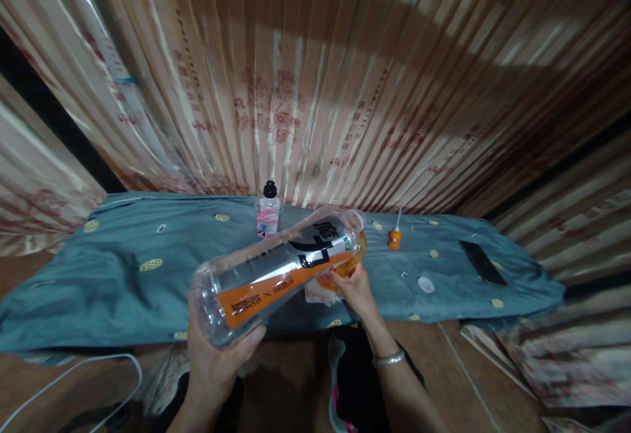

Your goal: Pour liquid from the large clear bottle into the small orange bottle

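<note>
My left hand (217,354) cups the base of a clear plastic drink bottle (276,269) tipped on its side above the blue-grey cloth (123,269), while my right hand (355,292) pinches something orange at its neck, steadying the mouth end.

head camera looks forward and down, close over blue cloth (123,269).

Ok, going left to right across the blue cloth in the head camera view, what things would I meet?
White cable → left hand → small black-capped bottle → right hand → orange-tipped tool → white cap → dark phone. The big clear bottle spans both hands, so it has no single place.
</note>
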Demonstrator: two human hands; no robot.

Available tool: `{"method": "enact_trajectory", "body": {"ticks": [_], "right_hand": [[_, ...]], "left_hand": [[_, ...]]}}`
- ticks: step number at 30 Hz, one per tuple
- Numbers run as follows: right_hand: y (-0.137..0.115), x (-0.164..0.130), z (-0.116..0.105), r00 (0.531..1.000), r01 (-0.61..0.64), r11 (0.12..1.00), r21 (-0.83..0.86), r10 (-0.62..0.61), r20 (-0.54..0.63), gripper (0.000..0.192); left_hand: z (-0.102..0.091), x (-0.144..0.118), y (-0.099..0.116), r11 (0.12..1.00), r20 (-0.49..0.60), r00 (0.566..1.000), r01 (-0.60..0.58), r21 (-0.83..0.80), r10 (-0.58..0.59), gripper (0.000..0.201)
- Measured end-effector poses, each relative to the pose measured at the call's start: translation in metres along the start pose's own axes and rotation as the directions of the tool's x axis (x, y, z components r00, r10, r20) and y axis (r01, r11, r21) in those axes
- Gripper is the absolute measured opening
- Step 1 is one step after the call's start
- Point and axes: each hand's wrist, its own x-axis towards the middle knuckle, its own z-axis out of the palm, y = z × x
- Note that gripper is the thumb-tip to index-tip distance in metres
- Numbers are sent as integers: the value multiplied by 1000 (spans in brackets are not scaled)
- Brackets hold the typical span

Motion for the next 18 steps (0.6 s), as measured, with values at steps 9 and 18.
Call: {"method": "enact_trajectory", "body": {"ticks": [9,18], "right_hand": [[3,1,-1,1000,-12,1000,-15,12,-5,63],[-2,0,0,1000,-31,1000,0,31,2,63]], "left_hand": [[-6,7,-4,998,66,997,-32,45,29,56],[-5,4,-6,1000,6,1000,-6,20,6,52]]}}
